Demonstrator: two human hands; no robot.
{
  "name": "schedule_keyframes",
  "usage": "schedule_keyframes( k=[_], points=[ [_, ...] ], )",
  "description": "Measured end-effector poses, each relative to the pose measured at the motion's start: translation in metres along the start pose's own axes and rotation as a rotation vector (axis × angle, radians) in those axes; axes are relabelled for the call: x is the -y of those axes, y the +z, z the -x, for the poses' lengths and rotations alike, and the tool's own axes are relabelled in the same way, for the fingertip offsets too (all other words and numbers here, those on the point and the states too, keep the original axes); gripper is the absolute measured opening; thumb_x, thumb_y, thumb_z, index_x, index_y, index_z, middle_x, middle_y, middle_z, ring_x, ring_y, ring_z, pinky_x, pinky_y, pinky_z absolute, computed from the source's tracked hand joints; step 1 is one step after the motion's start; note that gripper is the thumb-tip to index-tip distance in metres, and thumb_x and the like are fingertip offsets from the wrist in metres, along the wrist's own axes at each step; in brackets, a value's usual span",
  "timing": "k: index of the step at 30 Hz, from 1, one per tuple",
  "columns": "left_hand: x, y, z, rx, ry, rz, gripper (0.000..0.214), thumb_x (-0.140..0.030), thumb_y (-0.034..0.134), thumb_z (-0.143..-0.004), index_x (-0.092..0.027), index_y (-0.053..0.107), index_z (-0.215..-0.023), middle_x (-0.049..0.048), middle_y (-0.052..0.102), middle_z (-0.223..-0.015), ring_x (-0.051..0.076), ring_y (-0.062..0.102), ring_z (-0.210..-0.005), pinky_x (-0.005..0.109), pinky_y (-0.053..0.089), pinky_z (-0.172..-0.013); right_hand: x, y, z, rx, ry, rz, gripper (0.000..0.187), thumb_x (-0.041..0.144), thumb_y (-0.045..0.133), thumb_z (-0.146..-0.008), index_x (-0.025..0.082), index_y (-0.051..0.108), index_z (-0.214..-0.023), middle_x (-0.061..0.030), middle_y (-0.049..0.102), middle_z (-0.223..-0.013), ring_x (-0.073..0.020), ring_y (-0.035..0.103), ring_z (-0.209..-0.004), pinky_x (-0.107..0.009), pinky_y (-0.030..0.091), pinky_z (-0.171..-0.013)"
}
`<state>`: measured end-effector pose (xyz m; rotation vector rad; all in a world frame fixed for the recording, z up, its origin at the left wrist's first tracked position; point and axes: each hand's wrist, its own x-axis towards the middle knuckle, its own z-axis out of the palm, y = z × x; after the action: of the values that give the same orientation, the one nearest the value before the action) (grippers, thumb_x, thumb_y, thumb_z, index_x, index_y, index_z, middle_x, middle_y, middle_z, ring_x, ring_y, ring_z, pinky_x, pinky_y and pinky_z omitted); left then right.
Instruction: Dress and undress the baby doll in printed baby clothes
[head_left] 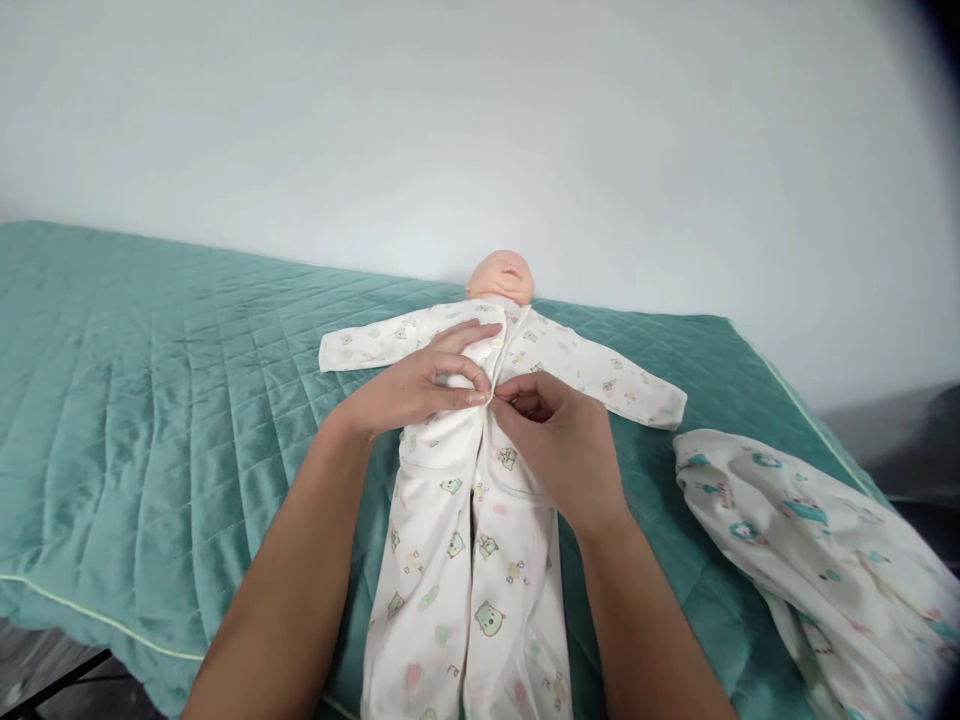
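Note:
A baby doll (504,276) lies on its back in a white baby romper (487,600) printed with bears and small coloured figures. The romper's sleeves are spread to both sides, and its front opening runs down the middle. My left hand (431,380) pinches one edge of that opening at the belly between thumb and finger, its other fingers stretched over the chest. From the right, my right hand (559,430) pinches the edge at the same spot, fingertips meeting the left ones. A small button (496,343) shows higher on the chest. Whatever sits between the fingertips is mostly hidden.
A quilted teal cover (165,420) lies under the doll. To the right is a crumpled white printed cloth (810,550). A pale wall (450,130) rises behind the doll's head. The cover's edge with light piping (97,617) runs along the near left.

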<state>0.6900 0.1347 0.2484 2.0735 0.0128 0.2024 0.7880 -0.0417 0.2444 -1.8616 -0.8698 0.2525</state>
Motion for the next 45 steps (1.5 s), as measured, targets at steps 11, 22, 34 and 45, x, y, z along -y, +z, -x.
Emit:
schedule_keyframes(
  k=[11, 22, 34, 45],
  points=[
    [-0.001, 0.010, -0.002, -0.117, 0.043, -0.101, 0.011, -0.034, 0.068, -0.086, -0.026, 0.067, -0.094, -0.0019, 0.036, -0.162, 0.028, 0.019, -0.156, 0.052, 0.025, -0.125, -0.001, 0.003, 0.001, 0.028, -0.011, -0.027, 0.018, 0.034, 0.071, -0.083, 0.024, 0.068, -0.098, 0.0001, 0.070, -0.087, -0.0134, 0.061, -0.070, -0.027, 0.047, -0.067],
    [0.016, 0.005, -0.005, -0.671, -0.080, 0.425, 0.017, -0.038, 0.065, -0.085, -0.023, 0.058, -0.088, 0.0037, 0.066, -0.131, 0.023, 0.064, -0.113, 0.039, 0.053, -0.095, -0.028, -0.023, -0.021, -0.334, 0.211, -0.465, 0.025, 0.032, 0.067, -0.080, 0.023, 0.065, -0.103, 0.0004, 0.059, -0.089, -0.0117, 0.051, -0.068, -0.024, 0.040, -0.058],
    [0.040, 0.006, -0.017, -0.855, -0.362, -0.078, 0.023, -0.039, 0.061, -0.087, -0.019, 0.059, -0.077, -0.0009, 0.061, -0.077, 0.015, 0.054, -0.076, 0.028, 0.043, -0.076, -0.050, -0.013, -0.031, -0.221, 0.207, -0.148, 0.029, 0.048, 0.070, -0.079, 0.021, 0.066, -0.089, 0.0014, 0.061, -0.077, -0.0141, 0.052, -0.067, -0.028, 0.042, -0.063],
    [0.071, -0.016, 0.003, -1.066, -0.561, -0.676, 0.022, -0.024, 0.054, -0.089, -0.020, 0.063, -0.108, 0.0138, 0.066, -0.118, 0.033, 0.059, -0.112, 0.045, 0.049, -0.092, -0.096, -0.055, -0.040, -0.556, 0.012, 0.547, 0.030, 0.027, 0.056, -0.082, 0.015, 0.064, -0.109, -0.0179, 0.064, -0.117, -0.0319, 0.056, -0.113, -0.049, 0.043, -0.102]
  ],
)
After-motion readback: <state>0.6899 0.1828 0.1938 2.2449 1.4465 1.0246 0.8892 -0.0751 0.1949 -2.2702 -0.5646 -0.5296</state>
